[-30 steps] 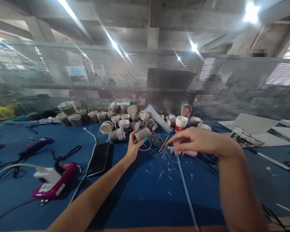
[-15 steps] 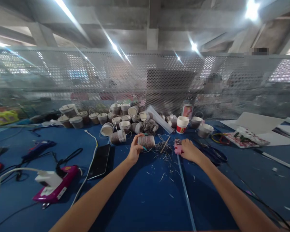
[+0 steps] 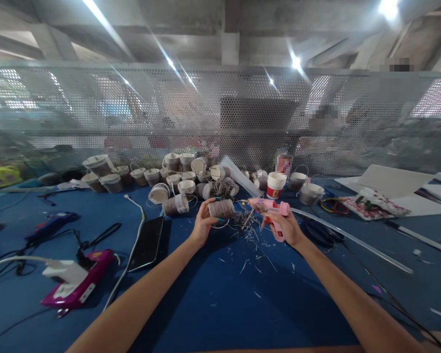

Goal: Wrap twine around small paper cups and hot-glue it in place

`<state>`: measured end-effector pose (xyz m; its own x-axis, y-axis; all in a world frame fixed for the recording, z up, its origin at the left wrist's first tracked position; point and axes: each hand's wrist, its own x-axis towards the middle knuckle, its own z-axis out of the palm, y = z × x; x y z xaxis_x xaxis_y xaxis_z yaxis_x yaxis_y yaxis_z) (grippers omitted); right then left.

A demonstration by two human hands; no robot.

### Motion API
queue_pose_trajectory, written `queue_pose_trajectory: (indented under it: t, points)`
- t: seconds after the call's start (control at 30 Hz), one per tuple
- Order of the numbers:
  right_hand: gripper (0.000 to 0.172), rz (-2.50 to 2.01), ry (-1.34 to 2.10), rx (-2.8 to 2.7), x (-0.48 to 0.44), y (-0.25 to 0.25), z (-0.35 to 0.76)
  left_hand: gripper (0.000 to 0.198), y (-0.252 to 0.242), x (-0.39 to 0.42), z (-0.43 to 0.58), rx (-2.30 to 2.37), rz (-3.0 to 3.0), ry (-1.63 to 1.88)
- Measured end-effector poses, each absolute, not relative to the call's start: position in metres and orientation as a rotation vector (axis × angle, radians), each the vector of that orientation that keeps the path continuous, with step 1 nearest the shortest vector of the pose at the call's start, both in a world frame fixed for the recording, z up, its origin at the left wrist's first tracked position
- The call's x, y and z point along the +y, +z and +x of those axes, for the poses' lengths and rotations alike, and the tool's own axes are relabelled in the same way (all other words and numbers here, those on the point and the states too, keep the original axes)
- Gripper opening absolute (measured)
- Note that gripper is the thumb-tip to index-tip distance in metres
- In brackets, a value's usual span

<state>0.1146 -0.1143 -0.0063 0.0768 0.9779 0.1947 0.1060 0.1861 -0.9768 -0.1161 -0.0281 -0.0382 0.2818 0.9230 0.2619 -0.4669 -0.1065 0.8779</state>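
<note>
Glue gun (image 3: 266, 204) in curled right hand (image 3: 289, 228), cup (image 3: 221, 209) in curled left hand (image 3: 203, 225), label (image 3: 273, 192) beyond

Two hands (image 3: 201, 226), one glue gun (image 3: 266, 205), one phone (image 3: 147, 243), one power strip (image 3: 71, 294), over twelve cups (image 3: 221, 209)

A smartphone (image 3: 146, 244) lies right of a magenta power strip (image 3: 75, 295), which carries a white power adapter (image 3: 66, 272).

We've got open worktop (image 3: 206, 323) between the forearms (image 3: 150, 278), few scraps (image 3: 257, 294). Far side: piled cups (image 3: 186, 188) block. Left: phone (image 3: 146, 243), power strip (image 3: 71, 292) obstruct. Right: long glue stick (image 3: 353, 239) behind pink glue gun (image 3: 268, 206) in the way.
</note>
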Motion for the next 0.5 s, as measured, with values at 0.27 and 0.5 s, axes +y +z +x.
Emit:
queue_pose_trajectory:
  t: [0.27, 0.5]
  points:
    - [0.027, -1.112, 1.076, -1.265, -0.1211, -0.0022, 0.1023, 0.058, -0.0363, -0.0296, -0.1155, 0.526, 1.145, 1.248]
    - [0.025, -1.101, 1.080, -1.282, -0.1190, -0.0060, 0.1030, 0.058, -0.0355, -0.0300, -0.1148, 0.509, 1.135, 1.243]
